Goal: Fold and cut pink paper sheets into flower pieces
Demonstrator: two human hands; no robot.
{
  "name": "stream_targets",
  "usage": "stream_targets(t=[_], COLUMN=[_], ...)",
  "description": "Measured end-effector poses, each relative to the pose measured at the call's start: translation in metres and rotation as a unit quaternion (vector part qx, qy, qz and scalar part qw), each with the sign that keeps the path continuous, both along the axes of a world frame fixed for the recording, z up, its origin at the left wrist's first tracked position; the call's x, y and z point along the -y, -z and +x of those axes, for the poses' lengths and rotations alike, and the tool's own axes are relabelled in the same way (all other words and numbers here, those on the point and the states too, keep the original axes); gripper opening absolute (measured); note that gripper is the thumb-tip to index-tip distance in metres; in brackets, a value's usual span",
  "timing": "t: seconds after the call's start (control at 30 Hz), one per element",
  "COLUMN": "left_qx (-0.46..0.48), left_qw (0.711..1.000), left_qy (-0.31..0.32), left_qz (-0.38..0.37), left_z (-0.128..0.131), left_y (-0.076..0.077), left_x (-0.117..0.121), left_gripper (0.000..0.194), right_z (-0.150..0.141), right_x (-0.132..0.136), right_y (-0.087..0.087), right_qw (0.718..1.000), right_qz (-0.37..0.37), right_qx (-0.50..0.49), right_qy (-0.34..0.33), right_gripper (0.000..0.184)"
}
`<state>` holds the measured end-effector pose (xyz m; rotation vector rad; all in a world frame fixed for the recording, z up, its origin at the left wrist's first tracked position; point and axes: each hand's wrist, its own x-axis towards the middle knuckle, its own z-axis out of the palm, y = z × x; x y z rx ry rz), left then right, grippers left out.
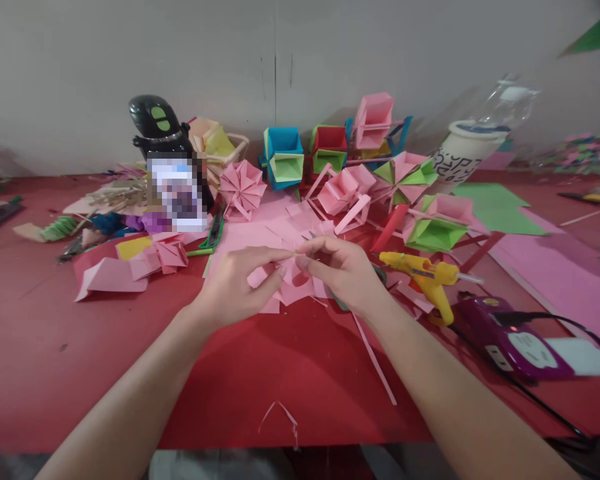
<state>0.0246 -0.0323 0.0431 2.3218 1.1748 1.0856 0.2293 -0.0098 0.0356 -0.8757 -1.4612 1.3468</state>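
Note:
Over a heap of pink paper pieces [260, 233], my left hand [240, 283] and my right hand [343, 270] meet at the fingertips. Both are closed in a pinch, index finger and thumb drawn together. What they hold is too small and too covered to name; pink paper shows just below and between the fingers. A thin pointed grey tip sticks up behind my right fingertips. A narrow pink paper strip [375, 360] lies under my right wrist, running toward the table's front edge.
Folded paper lanterns [284, 157] stand along the back wall. A yellow glue gun [425, 273] lies to the right beside a purple power strip [515, 340] with black cables. A phone with a blurred screen [177, 193] leans on a black bottle [155, 120]. Green cutter [215, 230] nearby.

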Motion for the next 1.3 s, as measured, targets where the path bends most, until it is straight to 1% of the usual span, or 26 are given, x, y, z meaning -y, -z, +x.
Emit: stream_targets(t=[0.17,0.27,0.47,0.6,0.8,0.93,1.13,1.3], left_qx=[0.010,0.011,-0.005,-0.019,-0.033,-0.027,-0.025,-0.015], left_qw=[0.999,0.998,0.999,0.999,0.999,1.000,0.999,1.000], left_qy=[-0.033,-0.040,-0.034,-0.026,-0.003,-0.007,-0.016,-0.012], left_qz=[-0.028,-0.037,-0.029,-0.022,-0.018,-0.008,-0.012,-0.022], left_z=[0.0026,0.0023,-0.0018,-0.0032,-0.0021,-0.0021,-0.0019,0.0002], left_y=[0.0007,0.0011,0.0032,0.0045,0.0027,0.0019,0.0004,-0.0018], left_x=[0.0006,-0.0004,-0.0040,-0.0051,-0.0028,-0.0023,-0.0019,0.0004], left_gripper=[0.025,0.025,0.027,0.027,0.029,0.027,0.025,0.024], right_z=[-0.0010,-0.0010,0.0010,0.0023,0.0029,0.0042,0.0040,0.0027], right_x=[0.0009,0.0013,-0.0002,-0.0008,0.0004,-0.0003,-0.0005,0.0015], right_y=[0.0006,0.0016,0.0059,0.0062,0.0004,0.0012,0.0027,-0.0005], right_qw=[1.000,1.000,1.000,0.999,0.997,0.996,0.993,0.993], right_qz=[-0.014,-0.014,0.001,0.022,0.047,0.059,0.087,0.081], right_qx=[-0.009,-0.004,-0.011,0.006,0.068,0.070,0.081,0.083], right_qy=[0.002,0.006,-0.015,-0.028,0.000,0.004,0.009,0.010], right_gripper=[0.023,0.022,0.023,0.023,0.020,0.021,0.017,0.021])
